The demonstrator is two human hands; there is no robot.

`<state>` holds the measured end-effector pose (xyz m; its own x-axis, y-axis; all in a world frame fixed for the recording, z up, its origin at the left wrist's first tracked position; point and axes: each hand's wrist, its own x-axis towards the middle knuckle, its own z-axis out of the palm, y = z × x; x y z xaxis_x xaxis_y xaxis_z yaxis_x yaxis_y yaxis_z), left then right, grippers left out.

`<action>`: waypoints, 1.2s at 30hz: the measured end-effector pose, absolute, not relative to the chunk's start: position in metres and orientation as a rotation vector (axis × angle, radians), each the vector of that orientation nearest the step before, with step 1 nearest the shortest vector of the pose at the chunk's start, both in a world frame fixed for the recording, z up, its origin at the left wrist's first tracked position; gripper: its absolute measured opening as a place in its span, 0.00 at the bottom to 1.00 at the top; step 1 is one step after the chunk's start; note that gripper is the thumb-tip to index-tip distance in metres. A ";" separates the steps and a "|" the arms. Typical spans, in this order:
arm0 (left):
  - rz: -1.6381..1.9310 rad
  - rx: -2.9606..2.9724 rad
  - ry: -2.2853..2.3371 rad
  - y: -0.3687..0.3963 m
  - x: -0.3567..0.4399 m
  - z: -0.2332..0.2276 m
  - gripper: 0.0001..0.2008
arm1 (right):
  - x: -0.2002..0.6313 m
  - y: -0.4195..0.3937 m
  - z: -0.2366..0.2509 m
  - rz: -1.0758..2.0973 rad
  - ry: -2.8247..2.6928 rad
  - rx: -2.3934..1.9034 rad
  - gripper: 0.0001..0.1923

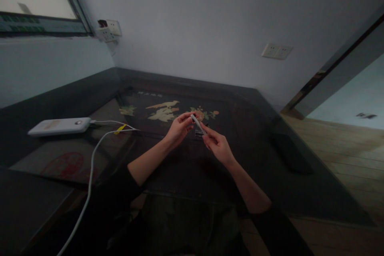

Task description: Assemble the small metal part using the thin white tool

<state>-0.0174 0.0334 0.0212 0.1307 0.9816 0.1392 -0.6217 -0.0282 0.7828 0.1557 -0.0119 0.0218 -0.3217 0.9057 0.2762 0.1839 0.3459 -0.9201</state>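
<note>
Over the dark table (180, 160), my left hand (180, 128) and my right hand (217, 144) come together on a slim white object (198, 123). It is too small and dim to name its kind. My left fingers are closed at its upper end, and my right fingers pinch its lower end. The object slants down to the right. Just behind it, a small dark item with a shiny edge (198, 133) shows between my hands, partly hidden; I cannot tell whether it lies on the table or is held.
On the left lies a white power bank (60, 126) with a white cable (91, 172) running toward me, a yellow tag (120, 129) on it. A flat black object (289, 154) rests at the right. Wall sockets (276, 51) are behind the table.
</note>
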 end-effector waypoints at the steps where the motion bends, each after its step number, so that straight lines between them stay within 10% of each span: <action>1: 1.392 0.844 0.547 0.033 -0.017 0.021 0.18 | 0.156 -0.012 0.022 1.061 -1.735 -0.962 0.25; 36: 1.410 0.847 0.556 0.035 -0.018 0.022 0.19 | 0.155 -0.012 0.021 1.092 -1.726 -0.956 0.27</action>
<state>-0.0176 0.0346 0.0218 0.1120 0.9830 0.1455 -0.6189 -0.0455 0.7841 0.1547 -0.0120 0.0207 -0.3393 0.9046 0.2581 0.1544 0.3241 -0.9333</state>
